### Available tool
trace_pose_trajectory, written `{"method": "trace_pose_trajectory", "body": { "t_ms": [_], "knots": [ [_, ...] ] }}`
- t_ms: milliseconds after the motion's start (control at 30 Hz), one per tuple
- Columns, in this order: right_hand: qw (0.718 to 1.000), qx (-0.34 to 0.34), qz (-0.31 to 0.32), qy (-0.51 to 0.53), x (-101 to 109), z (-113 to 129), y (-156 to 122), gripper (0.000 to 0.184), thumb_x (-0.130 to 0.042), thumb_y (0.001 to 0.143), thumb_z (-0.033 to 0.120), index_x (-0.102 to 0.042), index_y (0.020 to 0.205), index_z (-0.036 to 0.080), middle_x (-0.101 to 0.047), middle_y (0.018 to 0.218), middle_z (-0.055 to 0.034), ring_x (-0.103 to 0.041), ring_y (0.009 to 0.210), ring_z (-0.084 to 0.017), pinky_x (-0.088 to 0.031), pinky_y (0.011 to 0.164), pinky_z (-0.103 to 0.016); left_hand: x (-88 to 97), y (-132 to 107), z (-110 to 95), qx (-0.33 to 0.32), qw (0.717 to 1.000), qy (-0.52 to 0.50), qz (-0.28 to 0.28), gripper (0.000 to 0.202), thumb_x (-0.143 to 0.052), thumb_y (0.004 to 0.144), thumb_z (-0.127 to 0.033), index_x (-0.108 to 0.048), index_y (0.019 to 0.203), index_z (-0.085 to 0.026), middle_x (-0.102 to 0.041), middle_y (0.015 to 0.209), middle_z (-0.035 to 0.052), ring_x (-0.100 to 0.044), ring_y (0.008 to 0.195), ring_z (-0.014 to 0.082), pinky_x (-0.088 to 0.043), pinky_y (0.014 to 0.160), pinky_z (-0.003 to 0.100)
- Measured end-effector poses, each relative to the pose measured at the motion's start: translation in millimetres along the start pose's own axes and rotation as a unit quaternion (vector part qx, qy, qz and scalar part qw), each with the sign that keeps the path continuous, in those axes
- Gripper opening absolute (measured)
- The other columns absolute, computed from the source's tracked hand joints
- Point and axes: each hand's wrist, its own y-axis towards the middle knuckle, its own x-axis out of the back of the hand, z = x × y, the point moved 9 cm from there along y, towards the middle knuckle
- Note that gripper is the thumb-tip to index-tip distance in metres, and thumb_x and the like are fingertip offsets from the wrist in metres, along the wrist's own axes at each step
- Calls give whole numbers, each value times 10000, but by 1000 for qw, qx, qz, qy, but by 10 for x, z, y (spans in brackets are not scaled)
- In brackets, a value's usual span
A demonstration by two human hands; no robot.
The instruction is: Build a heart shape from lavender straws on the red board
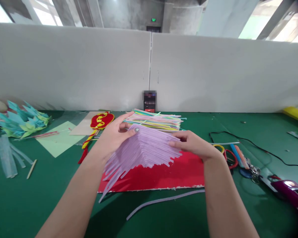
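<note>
Both my hands hold a thick bundle of lilac paper strips [144, 150], bent into a ridge over a red sheet [173, 177] on the green table. My left hand [114, 134] grips the bundle's left side, thumb on top at the fold. On the right end my right hand [191, 143] pinches the strips with curled fingers. The strips fan out loosely toward the lower left. A single lilac strip [164, 201] lies loose in front of the red sheet.
A stack of pastel strips [156, 119] lies behind my hands. Teal paper shapes [20, 120], glue sticks [6, 155] and a pale green sheet [58, 138] sit left. A red-yellow ornament [99, 122], scissors [228, 155], pens, a black cable [258, 145] and a purple glue gun [290, 191] are nearby.
</note>
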Motion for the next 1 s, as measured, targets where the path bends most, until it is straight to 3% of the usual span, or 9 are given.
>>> {"method": "trace_pose_trajectory", "body": {
  "t_ms": [100, 233, 400, 700, 1000],
  "knots": [
    [999, 15, -31, -40, 69, 19, 25, 338, -656, 714, 520, -613, 667, 188, -523, 665, 2, -435, 643, -132, -351, 579, -276, -55, -16, -30, -12, 999, 5, 34, 625, -720, 709, -331, -509, 1294, -267, -579, 809, -9, -558, 745, 144, -434, 648, 243],
    [996, 12, -74, -42, 154, -33, 34, 295, -676, 707, 483, -685, 744, 190, -608, 727, -11, -498, 701, -156, -396, 637, -293, -133, -54, -64, -30, 996, 18, 78, 618, -724, 709, -324, -513, 1288, -276, -618, 883, 7, -590, 805, 151, -473, 707, 247],
    [995, 10, -97, -29, 185, -66, 49, 264, -694, 693, 452, -700, 739, 192, -636, 730, -17, -530, 718, -166, -418, 666, -304, -181, -107, -135, -52, 993, 42, 93, 635, -706, 720, -258, -483, 1312, -314, -652, 1001, 3, -601, 854, 139, -484, 773, 241],
    [993, -5, -115, -20, 237, -147, 66, 273, -703, 679, 382, -706, 885, 203, -666, 846, -38, -575, 794, -189, -456, 720, -331, -233, -203, -291, -82, 983, 113, 118, 644, -656, 751, -206, -443, 1339, -358, -693, 953, -34, -615, 883, 134, -487, 777, 213],
    [994, -1, -107, -33, 214, -119, 55, 282, -689, 690, 428, -675, 841, 190, -610, 783, -21, -520, 737, -161, -414, 668, -297, -214, -186, -263, -70, 987, 100, 105, 624, -663, 750, -235, -460, 1333, -333, -679, 997, -7, -615, 874, 150, -498, 789, 250]
  ]
}}
